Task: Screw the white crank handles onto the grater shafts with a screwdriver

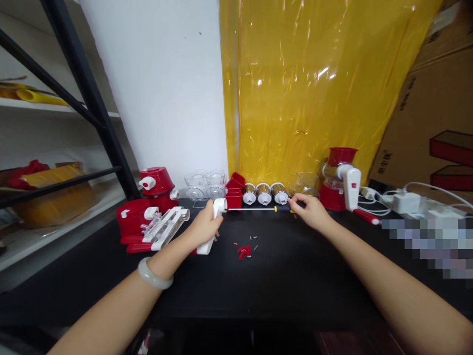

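Observation:
My left hand (205, 224) is closed around a white crank handle (219, 207), its round hollow end turned to the right and its lower end showing below my fingers. In my right hand (308, 211) is a screwdriver (251, 209), gripped by its black and yellow handle. The long shaft lies level and points left, its tip at the opening of the crank handle's round end. Whether the tip touches anything inside is hidden. On the table between my hands lie small red plastic pieces (244, 252) with several tiny screws (255, 247) around them.
More white crank handles (172, 224) with red grips lie left, beside red housings (157, 181). Along the back stand clear plastic bowls (205, 185), red boxes (234, 199) and three grater drums (263, 195). An assembled red-and-white grater (338, 182) and white chargers (406, 202) are right.

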Motion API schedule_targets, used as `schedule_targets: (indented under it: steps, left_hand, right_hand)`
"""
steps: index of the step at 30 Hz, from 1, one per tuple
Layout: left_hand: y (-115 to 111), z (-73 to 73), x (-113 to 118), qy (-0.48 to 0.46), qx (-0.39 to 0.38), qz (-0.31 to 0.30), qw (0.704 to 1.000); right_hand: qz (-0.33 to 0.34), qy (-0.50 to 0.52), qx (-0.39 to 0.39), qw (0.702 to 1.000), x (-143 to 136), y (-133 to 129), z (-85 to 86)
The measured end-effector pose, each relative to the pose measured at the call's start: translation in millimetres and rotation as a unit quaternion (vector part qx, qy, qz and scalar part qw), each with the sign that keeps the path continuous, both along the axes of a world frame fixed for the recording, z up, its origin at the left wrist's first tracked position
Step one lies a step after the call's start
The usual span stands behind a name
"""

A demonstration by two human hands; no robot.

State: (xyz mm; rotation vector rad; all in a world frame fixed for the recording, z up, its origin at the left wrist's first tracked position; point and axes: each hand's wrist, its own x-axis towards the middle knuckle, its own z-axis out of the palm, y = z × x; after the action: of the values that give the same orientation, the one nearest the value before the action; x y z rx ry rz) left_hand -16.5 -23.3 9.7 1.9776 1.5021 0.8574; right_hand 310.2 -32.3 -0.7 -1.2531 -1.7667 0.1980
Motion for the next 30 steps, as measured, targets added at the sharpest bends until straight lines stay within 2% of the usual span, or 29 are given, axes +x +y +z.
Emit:
schedule_targets:
  steps: [5,10,16,21,24,26,30]
  left_hand:
    - [-2.0,5.5,-0.4,-0.043,-0.053,0.016,0.998]
    - [-1.9,8.3,-2.0,-0.080,-0.106,0.004,0.991]
    - [2.9,5.5,-7.4,-0.106,-0.124,-0.001,0.987]
    - [0.6,11.7,-6.6,-0.102,-0.138,-0.001,0.985]
    - [-2.5,15.4,-4.9,-0.018,-0.070,0.021,0.997]
    - [-5.3,16.2,-3.5,0.072,0.007,0.032,0.997]
    - [-12.7,12.8,2.9,0.193,0.134,0.036,0.971]
  right_hand:
    - [-0.004,-0.015,0.046,0.999,-2.4,-3.9,1.7]
    - [0.003,-0.039,0.088,0.995,-4.5,-7.4,3.9]
    - [0.003,-0.057,0.114,0.992,-6.9,-13.6,8.3]
    - [0.006,-0.029,0.106,0.994,-7.2,-15.2,11.4]
    - [0.017,0.032,0.038,0.999,-6.9,-6.3,5.0]
    - [0.037,0.089,-0.072,0.993,-6.5,2.2,-2.7]
    - [0.040,0.242,-0.247,0.937,-4.2,14.0,-15.1]
